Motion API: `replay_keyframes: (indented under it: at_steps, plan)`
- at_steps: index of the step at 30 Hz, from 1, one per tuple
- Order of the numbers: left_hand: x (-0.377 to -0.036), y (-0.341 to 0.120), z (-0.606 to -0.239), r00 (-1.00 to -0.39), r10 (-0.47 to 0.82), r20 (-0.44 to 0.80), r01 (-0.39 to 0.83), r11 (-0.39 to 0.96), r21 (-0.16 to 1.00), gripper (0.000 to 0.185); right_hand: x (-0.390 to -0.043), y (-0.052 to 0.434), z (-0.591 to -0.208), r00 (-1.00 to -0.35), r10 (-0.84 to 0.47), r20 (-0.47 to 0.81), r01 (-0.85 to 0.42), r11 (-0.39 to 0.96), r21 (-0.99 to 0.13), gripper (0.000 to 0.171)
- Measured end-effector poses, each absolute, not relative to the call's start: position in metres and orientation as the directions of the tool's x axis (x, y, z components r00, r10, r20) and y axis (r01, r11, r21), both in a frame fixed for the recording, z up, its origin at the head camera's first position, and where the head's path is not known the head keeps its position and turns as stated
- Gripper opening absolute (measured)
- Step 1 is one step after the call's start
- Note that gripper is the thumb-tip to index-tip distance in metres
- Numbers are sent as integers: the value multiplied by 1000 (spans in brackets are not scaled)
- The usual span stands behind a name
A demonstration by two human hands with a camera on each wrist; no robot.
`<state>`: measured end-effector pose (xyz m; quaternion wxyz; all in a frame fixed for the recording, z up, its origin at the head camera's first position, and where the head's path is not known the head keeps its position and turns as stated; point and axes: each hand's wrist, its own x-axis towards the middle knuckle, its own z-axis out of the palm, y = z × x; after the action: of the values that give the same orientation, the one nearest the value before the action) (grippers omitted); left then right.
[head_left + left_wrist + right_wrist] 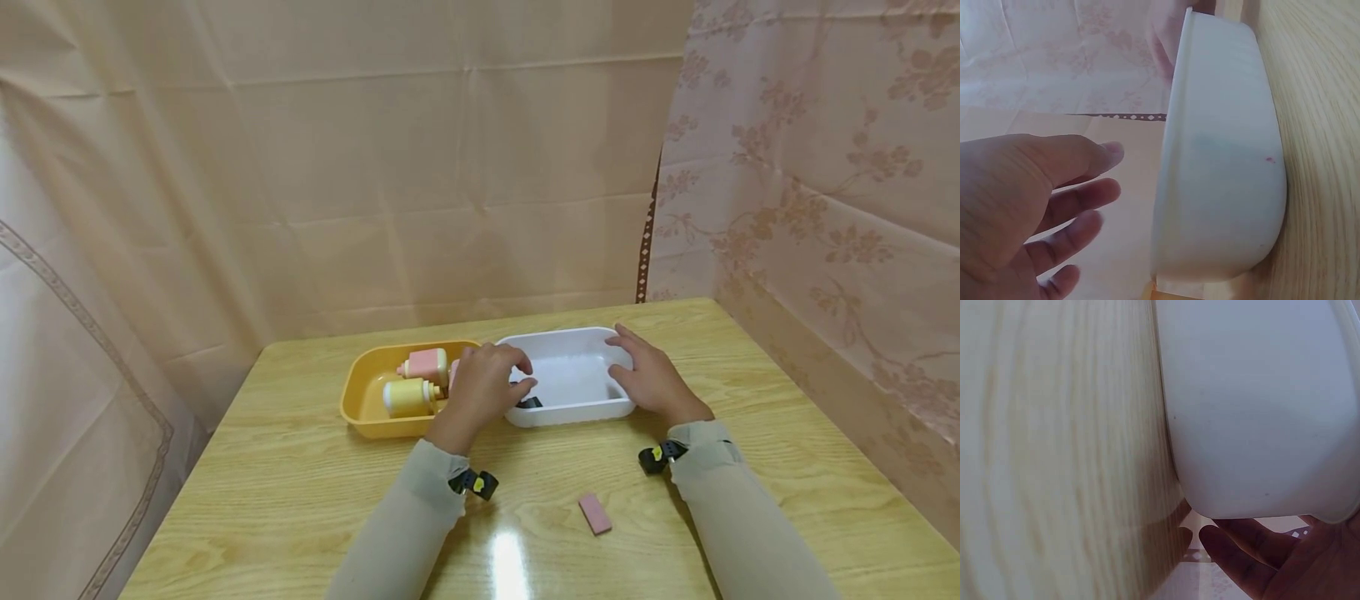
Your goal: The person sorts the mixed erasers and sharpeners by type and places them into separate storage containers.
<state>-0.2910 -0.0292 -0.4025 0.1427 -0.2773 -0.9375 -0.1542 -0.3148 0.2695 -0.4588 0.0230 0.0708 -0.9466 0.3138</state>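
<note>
A white tray and a yellow tray stand side by side on a wooden table. In the yellow tray lie a pink bottle and a yellow bottle. My left hand hovers over the white tray's left end. In the left wrist view that hand has loosely bent fingers, holds nothing and stays apart from the white tray. My right hand rests against the tray's right end with its fingers stretched along the rim. The right wrist view shows those fingers beside the tray's wall.
A small black piece lies inside the white tray by its near-left corner. A small pink block lies on the table nearer to me. Cloth curtains close off the back and both sides of the table.
</note>
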Motion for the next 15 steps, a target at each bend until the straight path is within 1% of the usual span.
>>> replay_keyframes:
  at_steps: [10, 15]
  plan:
    - [-274, -21, -388, -777, 560, 289, 626, 737, 255, 18, -315, 270, -460, -989, -119, 89, -148, 789, -597, 53]
    - [-265, -16, -384, -731, 634, 254, 682, 685, 254, 24, -316, 270, -461, -989, -117, 91, -148, 789, -596, 52]
